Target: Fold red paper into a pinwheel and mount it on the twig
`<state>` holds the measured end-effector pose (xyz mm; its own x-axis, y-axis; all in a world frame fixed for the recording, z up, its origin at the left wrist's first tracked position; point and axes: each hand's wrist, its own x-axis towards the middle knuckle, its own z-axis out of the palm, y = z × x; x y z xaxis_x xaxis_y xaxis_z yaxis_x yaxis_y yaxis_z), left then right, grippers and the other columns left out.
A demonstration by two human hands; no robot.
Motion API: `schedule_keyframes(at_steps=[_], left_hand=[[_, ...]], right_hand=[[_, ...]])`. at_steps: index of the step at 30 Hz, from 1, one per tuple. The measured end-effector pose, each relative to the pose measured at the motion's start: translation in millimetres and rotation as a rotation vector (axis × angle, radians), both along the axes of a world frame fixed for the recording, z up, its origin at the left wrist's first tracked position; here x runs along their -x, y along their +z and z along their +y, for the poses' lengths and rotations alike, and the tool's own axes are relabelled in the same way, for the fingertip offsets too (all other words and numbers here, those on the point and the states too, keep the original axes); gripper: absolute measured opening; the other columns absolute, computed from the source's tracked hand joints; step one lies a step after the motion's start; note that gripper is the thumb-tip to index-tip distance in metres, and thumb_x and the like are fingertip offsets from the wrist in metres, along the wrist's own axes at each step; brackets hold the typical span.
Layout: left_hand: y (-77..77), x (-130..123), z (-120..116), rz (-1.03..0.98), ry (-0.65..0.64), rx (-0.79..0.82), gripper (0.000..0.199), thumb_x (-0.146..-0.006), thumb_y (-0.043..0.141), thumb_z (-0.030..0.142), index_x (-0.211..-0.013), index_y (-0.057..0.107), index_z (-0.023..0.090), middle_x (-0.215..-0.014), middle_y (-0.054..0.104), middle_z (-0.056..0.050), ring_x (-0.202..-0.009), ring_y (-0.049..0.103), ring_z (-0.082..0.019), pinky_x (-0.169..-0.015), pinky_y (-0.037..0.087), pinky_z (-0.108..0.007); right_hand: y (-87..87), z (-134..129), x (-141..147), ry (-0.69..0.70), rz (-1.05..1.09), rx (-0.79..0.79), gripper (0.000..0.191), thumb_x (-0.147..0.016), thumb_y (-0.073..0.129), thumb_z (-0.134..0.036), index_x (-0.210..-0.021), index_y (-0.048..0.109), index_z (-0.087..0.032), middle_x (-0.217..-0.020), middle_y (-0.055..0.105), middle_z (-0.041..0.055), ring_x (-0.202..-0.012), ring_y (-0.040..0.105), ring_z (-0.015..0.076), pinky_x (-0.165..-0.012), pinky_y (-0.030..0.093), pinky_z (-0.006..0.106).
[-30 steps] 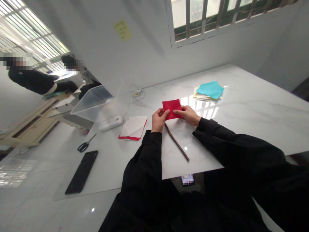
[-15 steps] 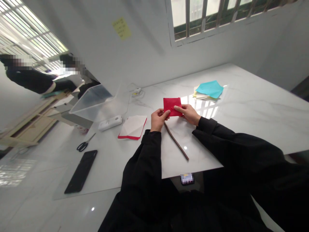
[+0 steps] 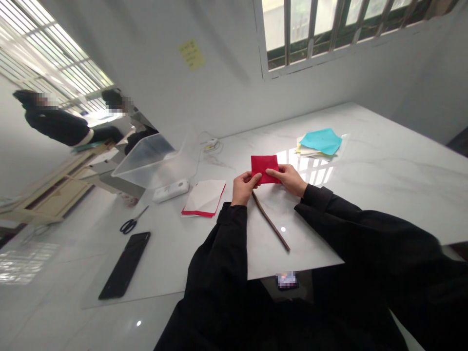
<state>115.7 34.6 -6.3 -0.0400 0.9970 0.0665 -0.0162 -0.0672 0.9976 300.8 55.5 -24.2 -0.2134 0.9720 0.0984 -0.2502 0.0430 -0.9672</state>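
Between my two hands is a folded square of red paper [image 3: 263, 165], raised over the marble-patterned table. My left hand [image 3: 244, 187] pinches its lower left corner, thumb in front and fingers behind. At the lower right edge my right hand [image 3: 290, 179] grips it the same way, its thumb flat on the red face. Below the paper a thin brown stick [image 3: 271, 222] lies on the table, its upper end close to my left hand. Left of my hands rests a stack of white and red paper sheets [image 3: 205, 196].
Scissors [image 3: 133, 221] and a black slab-shaped object [image 3: 125, 265] lie at left. A white power strip [image 3: 170, 190] and a clear plastic bin [image 3: 146, 163] stand behind them. Coloured sheets [image 3: 321, 140] sit at the back right. Two people are at the far left.
The whole view has shifted slightly, so everything sits a little lower and to the right. Both hands keep hold of the red paper; its front looks flatter and smoother now.
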Motion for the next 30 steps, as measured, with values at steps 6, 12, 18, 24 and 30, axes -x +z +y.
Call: schedule_keyframes(at_steps=[6,12,18,24,30], left_hand=[[-0.3,-1.8,-1.1,-0.073,-0.016,-0.004,0.054,-0.063,0.094,0.054,-0.097,0.080,0.014,-0.083,0.079,-0.007,-0.074,0.070,-0.018,-0.075,0.056,-0.031],[-6.8,-0.6,0.9,-0.063,0.045,0.008,0.054,-0.064,0.094,0.052,-0.096,0.081,0.011,-0.087,0.080,-0.010,-0.080,0.075,-0.024,-0.082,0.060,-0.037],[-19.0,11.0,13.9,-0.156,0.295,-0.004,0.050,-0.061,0.094,0.052,-0.085,0.077,0.012,-0.084,0.079,-0.010,-0.079,0.073,-0.022,-0.085,0.059,-0.036],[-24.2,10.0,15.3,-0.156,0.291,-0.020,0.044,-0.070,0.087,0.054,-0.081,0.073,0.014,-0.078,0.076,-0.007,-0.076,0.070,-0.021,-0.081,0.057,-0.035],[-24.1,15.9,11.7,0.075,0.420,-0.092,0.036,-0.080,0.076,0.051,-0.086,0.074,0.015,-0.084,0.077,-0.009,-0.078,0.069,-0.023,-0.078,0.051,-0.032]], right_hand=[[2.1,-4.1,3.2,0.021,-0.081,-0.055,0.058,-0.074,0.088,-0.062,-0.106,0.081,-0.014,-0.105,0.082,0.0102,-0.091,0.076,0.0256,-0.086,0.060,0.037],[3.5,4.6,-8.8,-0.011,-0.281,-0.172,0.054,-0.087,0.072,-0.067,-0.099,0.081,-0.015,-0.089,0.080,0.0076,-0.077,0.071,0.0207,-0.074,0.056,0.032],[-9.1,29.4,-38.3,-0.420,-0.665,-0.256,0.026,-0.091,0.068,-0.042,-0.090,0.078,-0.018,-0.078,0.077,0.0044,-0.075,0.070,0.0200,-0.078,0.051,0.032],[-18.5,39.1,-13.3,-0.405,-0.997,-0.412,0.024,-0.092,0.066,-0.027,-0.113,0.075,-0.019,-0.088,0.076,0.0056,-0.083,0.067,0.0236,-0.081,0.050,0.035],[-13.1,65.4,21.4,-0.395,-1.225,-0.665,0.033,-0.100,0.060,-0.032,-0.125,0.072,-0.013,-0.118,0.073,0.0166,-0.113,0.058,0.0328,-0.098,0.045,0.042]])
